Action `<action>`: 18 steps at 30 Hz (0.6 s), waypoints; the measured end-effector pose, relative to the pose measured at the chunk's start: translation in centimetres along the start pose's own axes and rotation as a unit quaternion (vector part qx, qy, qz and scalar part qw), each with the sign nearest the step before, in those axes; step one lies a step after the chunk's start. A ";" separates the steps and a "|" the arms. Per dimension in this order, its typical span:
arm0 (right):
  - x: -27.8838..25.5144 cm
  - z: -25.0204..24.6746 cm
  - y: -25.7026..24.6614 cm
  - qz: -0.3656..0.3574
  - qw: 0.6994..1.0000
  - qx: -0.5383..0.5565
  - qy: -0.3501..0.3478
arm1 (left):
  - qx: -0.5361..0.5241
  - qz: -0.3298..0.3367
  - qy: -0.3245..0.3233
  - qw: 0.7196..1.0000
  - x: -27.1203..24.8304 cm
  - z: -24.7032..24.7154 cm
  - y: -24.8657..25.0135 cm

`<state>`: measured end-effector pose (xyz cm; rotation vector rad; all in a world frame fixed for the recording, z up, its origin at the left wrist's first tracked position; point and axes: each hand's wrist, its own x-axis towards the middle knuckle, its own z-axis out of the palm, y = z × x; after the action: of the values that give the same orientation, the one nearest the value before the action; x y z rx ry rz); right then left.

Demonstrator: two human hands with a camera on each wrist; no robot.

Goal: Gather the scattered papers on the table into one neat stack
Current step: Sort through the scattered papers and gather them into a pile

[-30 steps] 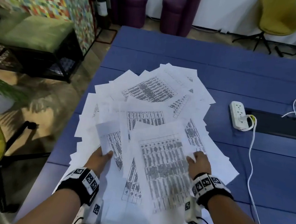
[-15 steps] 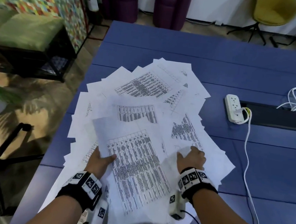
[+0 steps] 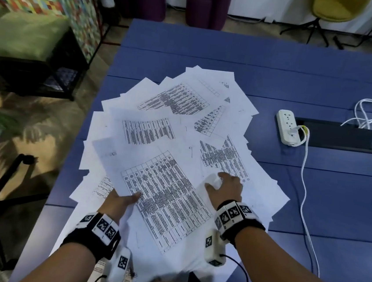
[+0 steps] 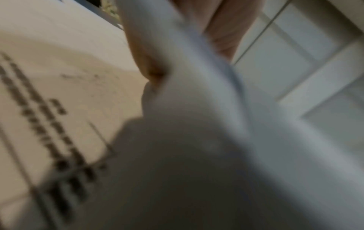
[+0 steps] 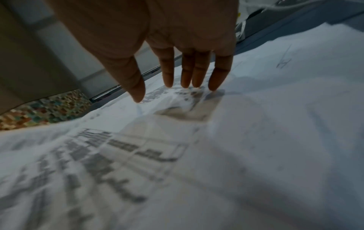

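Left hand is pinching the top sheet, right hand is pressing flat-fingered on the papers; I'd be sliding strays inward, avoiding creases

Bare blue table beyond the far edge of the papers, open strip on the right between sheets and white cord, power strip and black cable slot blocking farther right — tangled white cables at the far right edge.
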<state>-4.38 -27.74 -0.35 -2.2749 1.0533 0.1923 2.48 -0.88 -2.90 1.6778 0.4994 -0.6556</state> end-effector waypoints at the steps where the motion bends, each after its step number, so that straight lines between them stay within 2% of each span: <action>1: 0.2 -0.3 0.2 0.011 1.000 -0.017 0.016 | 0.015 -0.017 0.009 1.000 -0.3 -0.4 0.3; 3: 0.7 -0.6 0.4 0.005 0.999 -0.033 0.015 | 0.022 -0.046 0.001 0.999 -0.9 -1.3 1.1; 6: 1.6 -0.4 0.3 -0.064 0.994 -0.086 -0.017 | 0.026 -0.041 0.027 0.998 0.3 -3.8 0.4; 8: 2.0 -0.1 -0.1 -0.123 0.982 -0.136 -0.039 | 0.030 -0.048 0.037 0.998 0.6 -5.4 0.4; 10: 2.3 0.1 -0.9 -0.145 0.968 -0.200 -0.053 | 0.068 -0.047 0.047 0.995 0.1 -6.5 0.9; 13: 3.3 0.2 -2.0 -0.100 0.965 -0.228 -0.080 | 0.115 -0.042 0.069 0.990 0.0 -8.0 0.2; 18: 4.2 -0.1 -2.7 -0.042 0.972 -0.207 -0.101 | 0.092 -0.064 0.102 0.988 0.0 -8.2 -0.9</action>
<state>0.39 -29.18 -0.58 -2.5913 0.8696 0.6479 3.13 7.35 -2.45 1.9103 0.7166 -0.6413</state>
